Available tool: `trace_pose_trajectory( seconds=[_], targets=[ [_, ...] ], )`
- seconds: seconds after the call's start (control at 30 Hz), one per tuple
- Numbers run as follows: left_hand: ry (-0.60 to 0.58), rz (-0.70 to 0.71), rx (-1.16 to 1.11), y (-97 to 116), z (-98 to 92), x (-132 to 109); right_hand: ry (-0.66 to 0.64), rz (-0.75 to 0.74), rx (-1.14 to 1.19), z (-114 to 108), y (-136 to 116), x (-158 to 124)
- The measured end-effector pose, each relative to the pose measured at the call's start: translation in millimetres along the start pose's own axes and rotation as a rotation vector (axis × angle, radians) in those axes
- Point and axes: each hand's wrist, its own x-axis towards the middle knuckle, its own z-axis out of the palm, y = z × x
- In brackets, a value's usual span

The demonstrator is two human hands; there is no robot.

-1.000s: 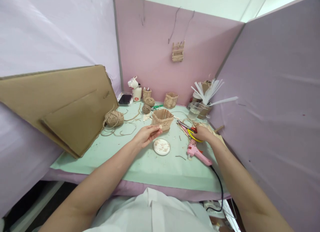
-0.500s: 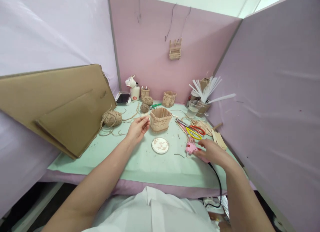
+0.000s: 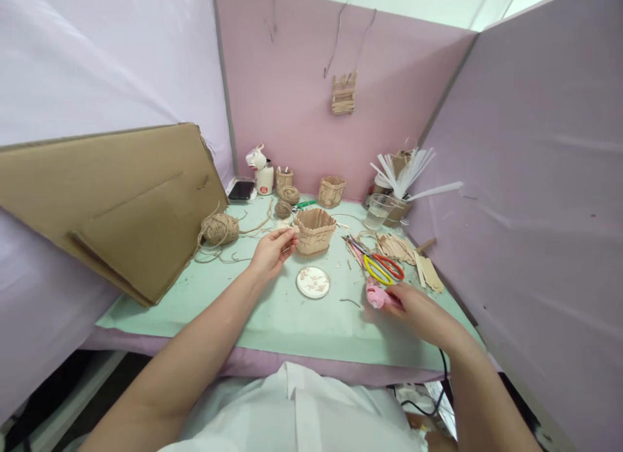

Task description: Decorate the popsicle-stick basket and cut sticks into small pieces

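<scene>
My right hand (image 3: pixel 413 309) is wrapped round a pink hot glue gun (image 3: pixel 378 295), its nozzle toward the middle of the table. The thumb and fingers of my left hand (image 3: pixel 275 252) are pinched together on a small pale piece (image 3: pixel 295 229), too small to name. Just right of those fingertips stands a pale wooden basket (image 3: pixel 314 233) with a scalloped rim and raised decoration. In front of the basket lies a round white dish (image 3: pixel 313 292) with several small pinkish-beige bits on it.
Scissors with red and yellow handles (image 3: pixel 378 268) lie beyond the glue gun, near thin wooden strips (image 3: pixel 428 273). A twine ball (image 3: pixel 220 229) sits at left by leaning cardboard (image 3: pixel 146 218). A clear plastic cup (image 3: pixel 378 212) and a second basket (image 3: pixel 331 191) stand behind.
My right hand has closed round the glue gun and lifted it, turning it slightly and pulling its black cord along. My left hand stays pinched beside the basket.
</scene>
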Motion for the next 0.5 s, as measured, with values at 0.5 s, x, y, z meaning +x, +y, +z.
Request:
trace_pose_trajectory(
  seconds=[0.5],
  targets=[
    [-0.143, -0.083, 0.171, -3, 4.1, -5, 0.331, 0.201, 1.033, -31, 49, -19]
  ],
)
